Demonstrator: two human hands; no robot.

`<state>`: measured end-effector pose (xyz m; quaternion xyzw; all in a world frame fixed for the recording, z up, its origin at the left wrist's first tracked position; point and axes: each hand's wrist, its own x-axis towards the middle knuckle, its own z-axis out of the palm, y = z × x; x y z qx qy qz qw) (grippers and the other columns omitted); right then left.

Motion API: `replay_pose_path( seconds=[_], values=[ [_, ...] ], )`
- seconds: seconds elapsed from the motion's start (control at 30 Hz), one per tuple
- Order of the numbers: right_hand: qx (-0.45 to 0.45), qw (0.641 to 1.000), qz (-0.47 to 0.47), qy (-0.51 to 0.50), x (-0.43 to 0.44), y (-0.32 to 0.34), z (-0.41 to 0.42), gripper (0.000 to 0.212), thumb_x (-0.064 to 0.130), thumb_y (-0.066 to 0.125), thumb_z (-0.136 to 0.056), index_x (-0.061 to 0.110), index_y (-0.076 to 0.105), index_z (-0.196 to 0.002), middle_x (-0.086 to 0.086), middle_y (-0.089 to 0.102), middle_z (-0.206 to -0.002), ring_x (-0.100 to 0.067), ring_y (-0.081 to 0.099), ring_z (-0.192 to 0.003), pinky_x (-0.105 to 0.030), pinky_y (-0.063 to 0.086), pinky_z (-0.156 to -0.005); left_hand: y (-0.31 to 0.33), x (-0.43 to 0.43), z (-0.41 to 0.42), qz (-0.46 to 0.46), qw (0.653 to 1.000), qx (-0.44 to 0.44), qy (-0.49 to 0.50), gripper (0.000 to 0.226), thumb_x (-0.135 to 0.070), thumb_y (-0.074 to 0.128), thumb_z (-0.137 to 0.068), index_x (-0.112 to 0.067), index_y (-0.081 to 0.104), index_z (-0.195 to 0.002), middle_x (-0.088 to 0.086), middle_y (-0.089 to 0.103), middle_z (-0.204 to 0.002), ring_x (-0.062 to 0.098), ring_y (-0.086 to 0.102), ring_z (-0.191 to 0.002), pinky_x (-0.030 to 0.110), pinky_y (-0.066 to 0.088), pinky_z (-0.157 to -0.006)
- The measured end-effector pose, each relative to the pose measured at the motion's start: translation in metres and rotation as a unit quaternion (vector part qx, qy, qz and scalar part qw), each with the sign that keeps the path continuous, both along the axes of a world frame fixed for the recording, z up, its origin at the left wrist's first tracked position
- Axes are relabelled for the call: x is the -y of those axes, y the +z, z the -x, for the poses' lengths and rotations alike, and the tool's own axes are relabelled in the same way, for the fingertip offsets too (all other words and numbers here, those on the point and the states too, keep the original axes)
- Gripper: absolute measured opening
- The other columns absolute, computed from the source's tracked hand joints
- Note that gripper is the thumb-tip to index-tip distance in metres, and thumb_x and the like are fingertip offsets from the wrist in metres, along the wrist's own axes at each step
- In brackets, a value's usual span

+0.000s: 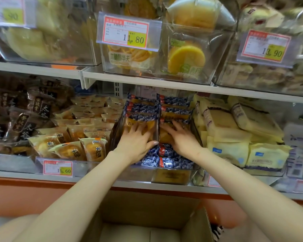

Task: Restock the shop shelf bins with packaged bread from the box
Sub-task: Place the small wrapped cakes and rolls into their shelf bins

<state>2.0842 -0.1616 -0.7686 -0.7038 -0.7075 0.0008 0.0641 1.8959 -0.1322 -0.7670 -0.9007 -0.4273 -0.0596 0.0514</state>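
Observation:
Blueberry-print bread packets (pixel 166 158) stand in two rows inside a clear shelf bin (pixel 171 175) on the middle shelf. My left hand (pixel 136 143) lies with spread, fairly straight fingers on the front packet of the left row (pixel 150 124). My right hand (pixel 180 137) presses with straight fingers against the front packet of the right row (pixel 164 136). Below my arms the open cardboard box (pixel 147 222) shows a bare pale bottom.
Left of the bin lie small cake packets (pixel 77 145) and dark brown packets (pixel 21 119). Pale yellow bread packs (pixel 234 137) fill the right. Upper-shelf clear bins (pixel 182 55) carry price tags (pixel 128 31). An orange panel runs below the shelf.

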Motion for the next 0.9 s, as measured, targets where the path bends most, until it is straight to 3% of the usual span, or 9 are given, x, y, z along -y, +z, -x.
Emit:
replay_pose_path(
  seconds=[0.07,0.13,0.2,0.37,0.57,0.77,0.9],
  values=[
    [-0.004,1.0,-0.018,-0.008,0.001,0.002,0.001,0.071,0.009,0.049,-0.094,0.039,0.016,-0.149,-0.01,0.008,-0.159,-0.037,0.006,-0.145,-0.05,0.016,-0.117,0.0,-0.002,0.0,-0.016,0.999,0.028,-0.004,0.084,-0.065,-0.003,-0.079,-0.024,0.023,-0.148,0.009,0.017,-0.156,0.032,0.014,-0.143,0.049,0.019,-0.114],
    [0.001,0.998,-0.057,-0.007,0.0,0.008,0.001,0.069,0.013,0.05,-0.094,0.038,0.018,-0.149,-0.01,0.009,-0.159,-0.038,0.006,-0.145,-0.05,0.012,-0.118,-0.001,-0.01,-0.001,-0.032,0.999,0.037,-0.004,0.067,-0.058,0.019,-0.093,-0.023,0.021,-0.149,0.01,0.011,-0.157,0.034,0.007,-0.144,0.051,0.011,-0.116],
    [0.007,0.996,-0.089,-0.005,-0.006,0.015,0.001,0.067,0.018,0.05,-0.095,0.035,0.016,-0.15,-0.01,0.008,-0.159,-0.035,0.004,-0.146,-0.046,0.008,-0.118,0.002,-0.019,-0.003,-0.04,0.998,0.054,0.0,0.064,-0.049,0.037,-0.096,-0.022,0.017,-0.15,0.011,0.006,-0.158,0.035,0.001,-0.145,0.051,0.004,-0.116],
    [-0.012,0.999,-0.011,-0.035,-0.033,0.023,-0.005,0.067,0.046,0.039,-0.097,0.036,0.0,-0.151,-0.006,-0.008,-0.16,-0.031,-0.01,-0.146,-0.044,-0.004,-0.118,0.017,-0.054,-0.015,-0.002,0.998,0.053,0.026,0.069,-0.055,0.031,-0.095,-0.022,0.007,-0.15,0.005,-0.008,-0.158,0.028,-0.013,-0.145,0.045,-0.009,-0.115],
    [0.06,0.998,0.019,-0.026,-0.044,0.02,-0.016,0.07,0.058,0.035,-0.094,0.033,0.002,-0.152,-0.004,0.004,-0.16,-0.028,0.004,-0.147,-0.045,-0.001,-0.119,0.018,-0.078,-0.026,0.106,0.993,0.002,0.045,0.068,-0.061,0.019,-0.094,-0.027,0.004,-0.15,-0.002,-0.002,-0.159,0.024,-0.004,-0.146,0.043,-0.002,-0.118],
    [0.06,0.998,0.02,-0.03,-0.043,0.02,-0.015,0.069,0.058,0.034,-0.095,0.034,0.003,-0.152,-0.003,0.007,-0.16,-0.029,0.012,-0.146,-0.044,0.003,-0.118,0.016,-0.077,-0.028,0.097,0.993,-0.035,0.058,0.064,-0.058,0.016,-0.096,-0.029,0.002,-0.15,0.0,-0.003,-0.159,0.029,0.001,-0.145,0.045,0.004,-0.118],
    [0.063,0.998,0.008,-0.03,-0.044,0.02,-0.015,0.07,0.058,0.036,-0.094,0.032,0.007,-0.152,-0.003,0.01,-0.16,-0.029,0.014,-0.145,-0.045,0.004,-0.118,0.02,-0.085,-0.031,0.068,0.995,0.037,0.062,0.054,-0.05,0.018,-0.099,-0.028,0.018,-0.148,0.004,0.009,-0.158,0.03,0.012,-0.144,0.046,0.013,-0.117]
  ],
)
